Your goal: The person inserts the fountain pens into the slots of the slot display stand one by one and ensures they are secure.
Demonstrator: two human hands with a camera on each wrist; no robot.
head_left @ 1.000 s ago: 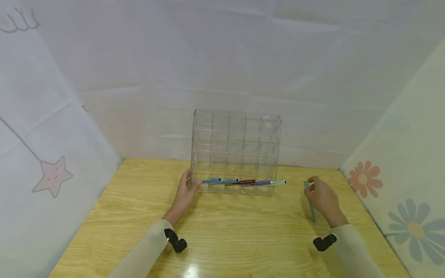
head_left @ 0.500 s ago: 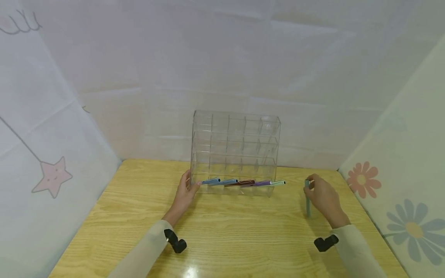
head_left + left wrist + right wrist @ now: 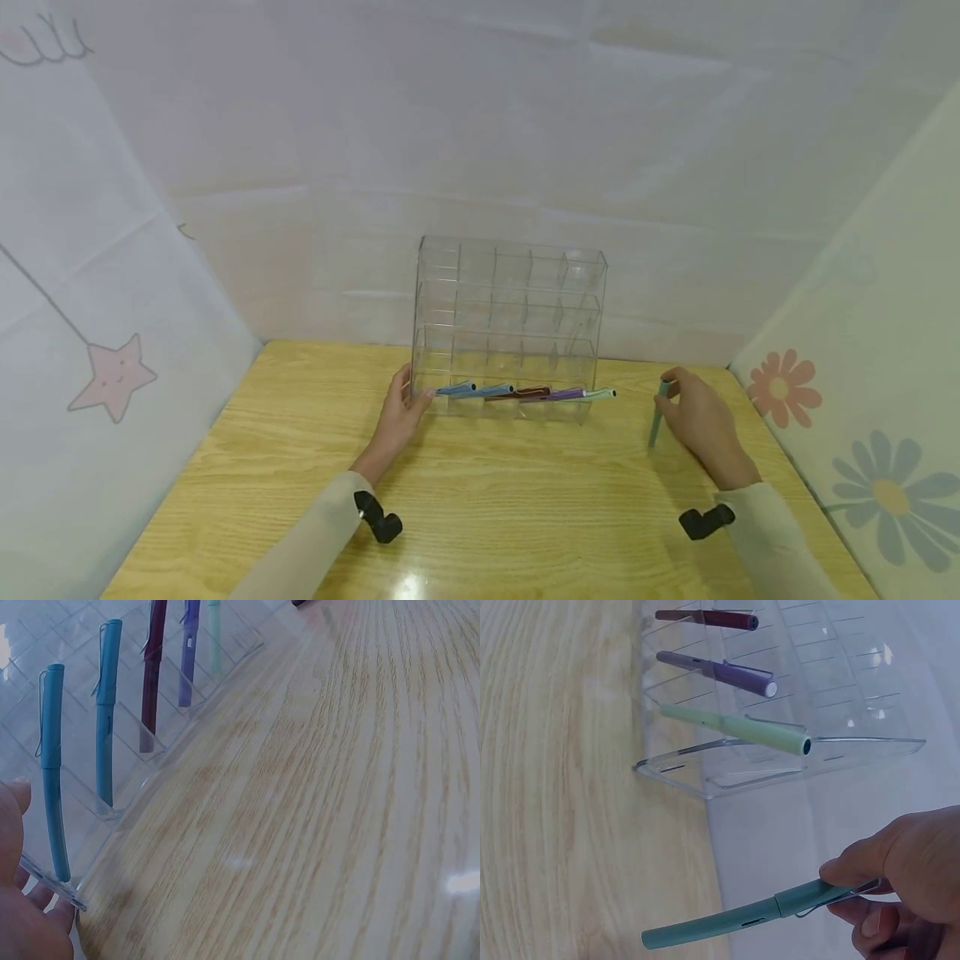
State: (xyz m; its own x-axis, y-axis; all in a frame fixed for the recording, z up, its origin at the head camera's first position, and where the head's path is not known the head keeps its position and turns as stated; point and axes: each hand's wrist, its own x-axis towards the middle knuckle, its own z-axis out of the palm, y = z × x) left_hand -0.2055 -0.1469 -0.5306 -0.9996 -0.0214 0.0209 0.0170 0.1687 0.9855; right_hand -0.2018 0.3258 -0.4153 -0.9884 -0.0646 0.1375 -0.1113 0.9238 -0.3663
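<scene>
A clear tiered pen rack (image 3: 510, 321) with several compartments stands at the back of the table. My left hand (image 3: 396, 417) grips its lower left corner, thumb in front and fingers behind. In the bottom row lean two blue pens (image 3: 106, 712), a dark red pen (image 3: 712, 619), a purple pen (image 3: 720, 671) and a light green pen (image 3: 735, 729). Right of the rack, my right hand (image 3: 699, 421) pinches a teal pen (image 3: 742, 915) by its capped, clipped end. The pen's other end points down toward the table, apart from the rack.
The wooden table (image 3: 487, 517) has a white cloth (image 3: 495, 125) rising behind it. Printed side cloths with a star (image 3: 116, 379) and flowers (image 3: 783, 387) flank it. Black wrist cameras (image 3: 705, 522) sit on both sleeves.
The teal pen has swung from slanting right to slanting left at its lower end and risen slightly with my right hand. My left hand stays on the rack.
</scene>
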